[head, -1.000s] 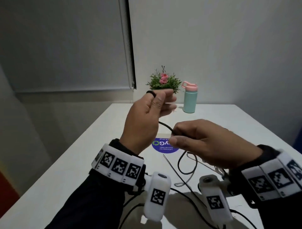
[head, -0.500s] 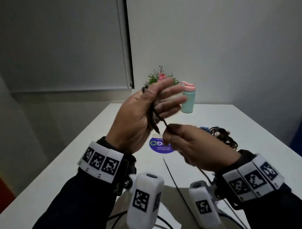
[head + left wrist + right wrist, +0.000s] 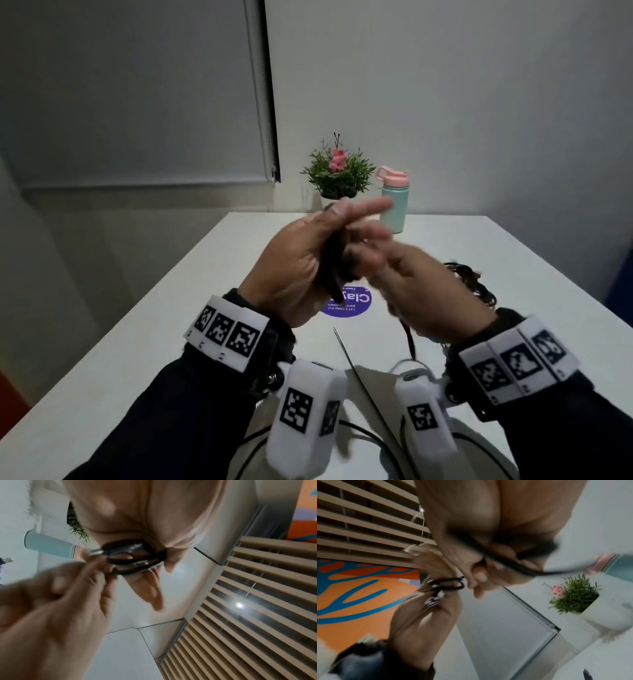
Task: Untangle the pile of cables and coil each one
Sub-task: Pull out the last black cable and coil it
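Note:
My left hand [image 3: 308,267] is raised above the table, thumb and fingers gripping a small coil of black cable [image 3: 334,270]. In the left wrist view the coil [image 3: 133,559] is looped around the fingers, with a metal plug [image 3: 96,551] at its edge. My right hand [image 3: 421,291], blurred by motion, is close against the left and pinches the free strand [image 3: 409,337] that hangs below it. The right wrist view shows this strand [image 3: 513,563] running through the curled fingers toward the coil [image 3: 447,584]. A dark pile of cables [image 3: 471,281] lies on the table behind my right hand.
On the white table [image 3: 137,342] a potted plant [image 3: 337,171] and a mint bottle with a pink lid [image 3: 394,202] stand at the far edge. A purple round sticker [image 3: 352,303] lies under the hands. Thin black cords [image 3: 363,438] run near the front edge.
My left hand has turned its palm toward the right and the coil has grown thicker. My right hand has swept up to the left hand with the strand.

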A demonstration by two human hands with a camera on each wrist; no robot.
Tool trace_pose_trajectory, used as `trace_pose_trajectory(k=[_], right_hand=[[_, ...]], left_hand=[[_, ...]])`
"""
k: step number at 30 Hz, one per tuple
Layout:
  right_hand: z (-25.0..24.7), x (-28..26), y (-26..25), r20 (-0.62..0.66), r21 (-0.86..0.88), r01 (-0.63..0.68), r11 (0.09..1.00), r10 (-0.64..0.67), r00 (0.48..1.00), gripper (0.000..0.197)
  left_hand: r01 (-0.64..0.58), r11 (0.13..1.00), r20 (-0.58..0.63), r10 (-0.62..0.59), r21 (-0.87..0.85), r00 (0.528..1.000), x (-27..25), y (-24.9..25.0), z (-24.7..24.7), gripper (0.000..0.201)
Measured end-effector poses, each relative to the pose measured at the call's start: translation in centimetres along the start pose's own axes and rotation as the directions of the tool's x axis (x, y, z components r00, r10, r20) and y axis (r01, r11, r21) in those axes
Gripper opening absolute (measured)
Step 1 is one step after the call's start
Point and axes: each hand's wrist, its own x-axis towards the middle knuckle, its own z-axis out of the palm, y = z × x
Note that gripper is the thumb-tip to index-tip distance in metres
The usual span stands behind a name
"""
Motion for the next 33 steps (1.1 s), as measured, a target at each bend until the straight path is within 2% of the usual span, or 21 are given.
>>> trace_pose_trajectory(k=[1, 3, 5, 7, 9, 11, 13, 15, 17, 19, 21, 23, 24, 25, 26, 27, 28, 29, 31, 32, 33], right_hand=[[0.5, -0.2, 0.0, 0.083, -0.037, -0.027, 0.999, 0.03, 0.996, 0.026], [1.0, -0.6, -0.5, 0.201, -0.01, -0.091, 0.996, 0.091, 0.975, 0.022], [0.2, -0.7, -1.1, 0.279, 0.053, -0.13, 0.99, 0.111, 0.954, 0.014], [-1.0, -0.7, -1.5, 0.301, 0.055, -0.144, 0.988, 0.121, 0.946, 0.014], [-1.9, -0.7, -1.5, 0.253, 0.013, -0.149, 0.989, 0.141, 0.957, 0.016], [-2.2, -0.8, -1.3, 0.23, -0.047, -0.172, 0.984, 0.178, 0.957, 0.016], [-2.3, -0.9, -1.1, 0.227, -0.159, -0.178, 0.971, 0.212, 0.951, 0.015], [-2.7, -0.8, -0.9, 0.19, -0.226, -0.175, 0.958, 0.22, 0.957, 0.014], [-3.1, -0.5, -0.7, 0.097, -0.166, -0.189, 0.968, 0.206, 0.974, 0.015], [-3.2, -0.1, -0.3, -0.093, -0.062, -0.204, 0.977, 0.198, 0.976, 0.017], [-2.9, 0.1, -0.3, -0.275, 0.052, -0.196, 0.979, 0.202, 0.94, 0.013], [-2.6, 0.2, -0.6, -0.337, 0.308, -0.158, 0.938, 0.263, 0.904, 0.007], [-2.6, 0.3, -0.9, -0.279, 0.544, -0.119, 0.831, 0.313, 0.908, 0.006], [-2.8, 0.3, -1.2, -0.149, 0.759, -0.109, 0.642, 0.335, 0.93, 0.007], [-3.2, 0.1, -1.6, -0.013, 0.877, -0.133, 0.461, 0.301, 0.953, 0.01], [-3.5, 0.0, -1.8, 0.086, 0.907, -0.176, 0.382, 0.242, 0.967, 0.013], [-3.7, -0.2, -1.7, 0.131, 0.894, -0.202, 0.4, 0.198, 0.971, 0.016], [-3.9, -0.3, -1.6, 0.122, 0.85, -0.197, 0.489, 0.182, 0.976, 0.019], [-3.8, -0.4, -1.3, -0.005, 0.65, -0.139, 0.747, 0.187, 0.982, 0.028], [-3.5, -0.4, -1.0, -0.062, 0.576, -0.12, 0.808, 0.19, 0.98, 0.031], [-3.2, -0.3, -0.9, -0.069, 0.594, -0.119, 0.795, 0.198, 0.978, 0.032]], left_hand=[[-0.065, 0.997, -0.065, 0.063, -0.03, 0.996, 0.3, -0.1, -0.1, 0.043], [-0.167, 0.982, -0.17, 0.18, 0.092, 0.969, 0.6, -0.4, -0.3, 0.042], [-0.217, 0.923, -0.234, 0.298, 0.319, 0.925, 0.7, -0.5, -0.6, 0.04], [-0.202, 0.795, -0.219, 0.386, 0.572, 0.896, 0.5, -0.5, -0.9, 0.04], [-0.144, 0.61, -0.165, 0.421, 0.779, 0.892, 0.3, -0.6, -1.0, 0.045], [-0.073, 0.364, -0.105, 0.445, 0.928, 0.889, 0.2, -1.0, -0.8, 0.047], [0.011, 0.061, -0.038, 0.472, 0.998, 0.881, 0.0, -1.0, -1.0, 0.047], [0.079, -0.106, -0.024, 0.448, 0.991, 0.894, -0.2, -0.5, -1.4, 0.048], [0.114, -0.108, -0.068, 0.356, 0.988, 0.932, -0.3, 0.0, -1.9, 0.045], [0.099, -0.065, -0.08, 0.248, 0.993, 0.965, -0.4, 0.2, -2.1, 0.04], [0.053, -0.047, -0.042, 0.212, 0.997, 0.976, -0.5, 0.3, -2.1, 0.039], [0.017, -0.081, 0.001, 0.226, 0.997, 0.974, -0.5, 0.4, -2.2, 0.039], [0.022, -0.111, 0.004, 0.23, 0.994, 0.973, -0.5, 0.5, -2.3, 0.037], [0.042, -0.15, -0.006, 0.234, 0.988, 0.972, -0.5, 0.7, -2.5, 0.035], [0.074, -0.194, -0.025, 0.241, 0.978, 0.97, -0.5, 0.9, -2.7, 0.033], [0.108, -0.228, -0.049, 0.248, 0.968, 0.968, -0.5, 1.1, -2.9, 0.032], [0.132, -0.24, -0.07, 0.251, 0.962, 0.965, -0.5, 1.3, -3.0, 0.033], [0.143, -0.224, -0.085, 0.249, 0.964, 0.965, -0.5, 1.4, -3.1, 0.035], [0.161, -0.135, -0.131, 0.208, 0.978, 0.969, -0.7, 1.8, -3.0, 0.042], [0.18, -0.096, -0.164, 0.156, 0.979, 0.974, -0.8, 1.9, -2.9, 0.046], [0.198, -0.07, -0.191, 0.092, 0.978, 0.977, -0.9, 1.9, -2.9, 0.049]])
